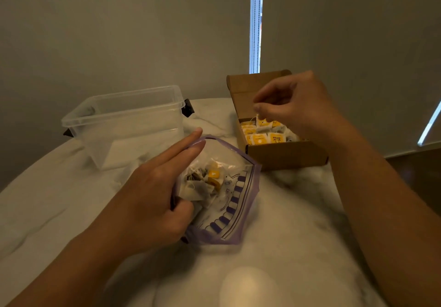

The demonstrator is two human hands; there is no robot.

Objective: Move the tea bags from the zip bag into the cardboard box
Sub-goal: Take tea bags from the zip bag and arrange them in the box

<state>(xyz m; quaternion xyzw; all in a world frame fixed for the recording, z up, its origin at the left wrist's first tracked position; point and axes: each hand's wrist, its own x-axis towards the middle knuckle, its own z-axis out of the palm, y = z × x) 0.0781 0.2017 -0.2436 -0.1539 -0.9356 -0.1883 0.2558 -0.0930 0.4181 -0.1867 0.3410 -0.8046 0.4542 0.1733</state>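
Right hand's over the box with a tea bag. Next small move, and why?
Probably release it: the right hand pinches a tea bag over the open cardboard box, while the left hand holds the zip bag open.

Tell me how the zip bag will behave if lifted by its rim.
Probably floppy: the zip bag is thin film, crumpled where the left hand holds it open. Likely light, with few tea bags inside; they may shift.

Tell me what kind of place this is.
Probably a home, maybe a dining or kitchen corner: a marble-look table, roller blinds with a bead chain, and a clear plastic tub near a cardboard box of tea bags.
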